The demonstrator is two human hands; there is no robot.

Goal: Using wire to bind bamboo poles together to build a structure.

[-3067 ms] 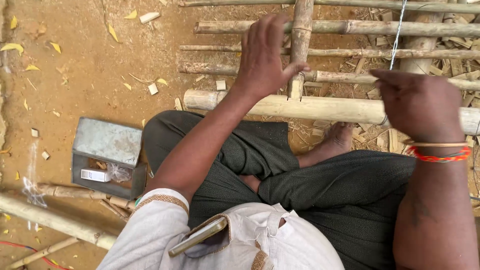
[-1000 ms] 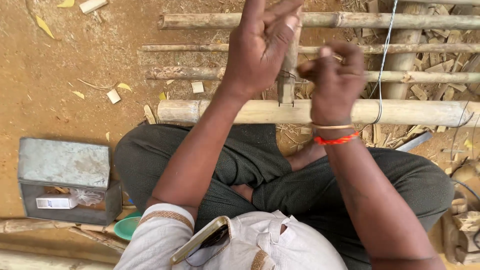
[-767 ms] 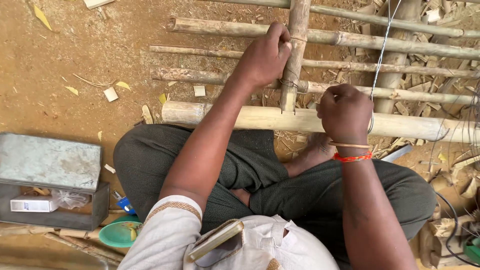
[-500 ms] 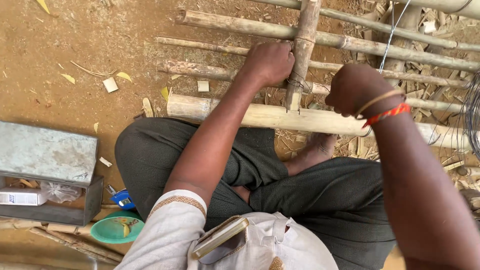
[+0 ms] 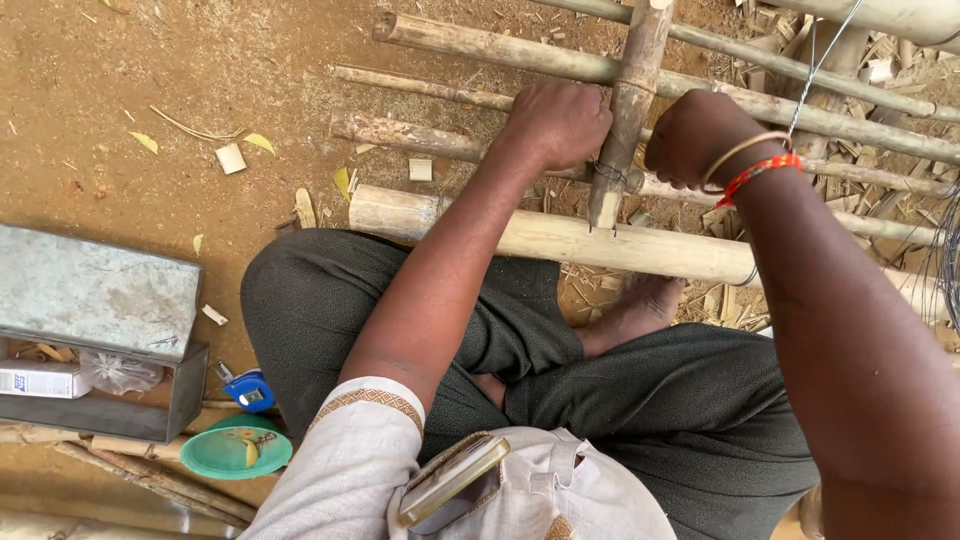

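Note:
I sit cross-legged on the dirt in front of a bamboo frame. An upright bamboo piece (image 5: 632, 105) crosses several horizontal poles and rests on a thick bamboo pole (image 5: 560, 236). My left hand (image 5: 558, 120) is closed around a thinner horizontal pole just left of the upright, beside a thin wire binding (image 5: 606, 172) at the crossing. My right hand (image 5: 694, 135) is closed just right of the upright, with a thin wire (image 5: 825, 58) running up from it. What the fingers hold is hidden.
A grey metal box (image 5: 92, 320) with an open compartment stands on the ground at the left. Below it are a green bowl (image 5: 234, 449) and a small blue tape measure (image 5: 248, 391). Bamboo scraps and chips litter the right side, and coiled wire (image 5: 945, 260) lies at the right edge.
My left hand came down from open fingers in the air to a closed grip on the pole by the upright. My right hand swung about and settled right of the crossing.

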